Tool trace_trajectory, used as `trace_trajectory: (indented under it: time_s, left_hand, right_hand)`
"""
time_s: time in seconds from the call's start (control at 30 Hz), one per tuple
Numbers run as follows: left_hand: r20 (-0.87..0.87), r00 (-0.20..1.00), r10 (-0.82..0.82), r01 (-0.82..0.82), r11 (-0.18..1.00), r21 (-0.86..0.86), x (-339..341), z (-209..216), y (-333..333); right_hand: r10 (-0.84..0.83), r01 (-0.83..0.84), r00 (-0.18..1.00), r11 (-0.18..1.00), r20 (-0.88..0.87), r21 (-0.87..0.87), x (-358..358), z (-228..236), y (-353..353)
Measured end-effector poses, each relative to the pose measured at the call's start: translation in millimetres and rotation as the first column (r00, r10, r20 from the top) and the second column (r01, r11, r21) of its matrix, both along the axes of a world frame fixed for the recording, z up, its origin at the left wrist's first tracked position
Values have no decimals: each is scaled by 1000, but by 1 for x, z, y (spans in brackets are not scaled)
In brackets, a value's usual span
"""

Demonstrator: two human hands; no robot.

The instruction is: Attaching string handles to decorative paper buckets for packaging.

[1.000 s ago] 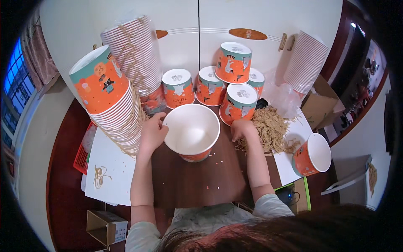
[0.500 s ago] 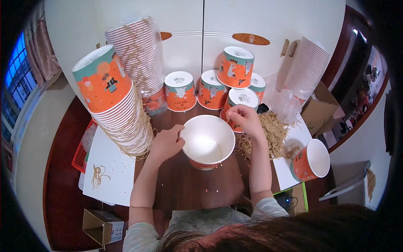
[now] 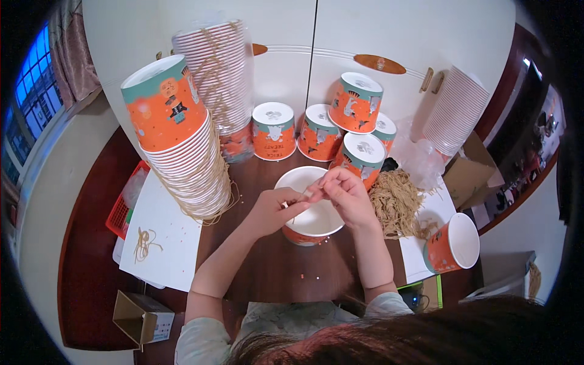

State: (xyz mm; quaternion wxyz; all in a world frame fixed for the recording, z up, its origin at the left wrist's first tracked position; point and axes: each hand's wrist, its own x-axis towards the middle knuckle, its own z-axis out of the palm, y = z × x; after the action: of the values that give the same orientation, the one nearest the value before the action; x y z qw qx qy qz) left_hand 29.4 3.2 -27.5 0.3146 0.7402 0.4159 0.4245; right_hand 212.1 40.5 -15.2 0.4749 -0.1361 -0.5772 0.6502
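Note:
An orange-and-white paper bucket [image 3: 313,222] stands upright on the brown table, its white inside facing up. Over its mouth my left hand [image 3: 274,210] is closed, thumb and fingers pinching a thin tan cord [image 3: 295,214]. Against its fingertips, my right hand [image 3: 348,193] is closed in a pinch on what looks like the same cord; its fingertips partly hide it. Neither hand grips the bucket's rim. A heap of tan cords [image 3: 395,204] lies just right of my right hand.
At the left rises a tall stack of upturned buckets [image 3: 164,121], tan cords hanging down its side. Behind it is a plastic-wrapped stack [image 3: 216,79]. Several upturned buckets [image 3: 274,137] stand at the back. An open bucket [image 3: 453,243] lies tilted at the right, near a cardboard box [image 3: 471,167].
My left hand has left the bucket's rim and moved right. My right hand has come left from beside the cords, and both hands now meet above the bucket with a cord. The view has shifted slightly.

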Motion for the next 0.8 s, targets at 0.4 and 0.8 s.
trace_trajectory:
  time_s: [0.4,0.8]
  left_hand:
    - [389,919,-61,197,927,-320,-35,10,10]
    - [184,977,-106,134,980,-146,-7,-5,8]
  right_hand:
    - [-210,189,945,976,-250,-107,16,6,14]
    - [57,-144,881,978,-470,-151,-2,7,-4]
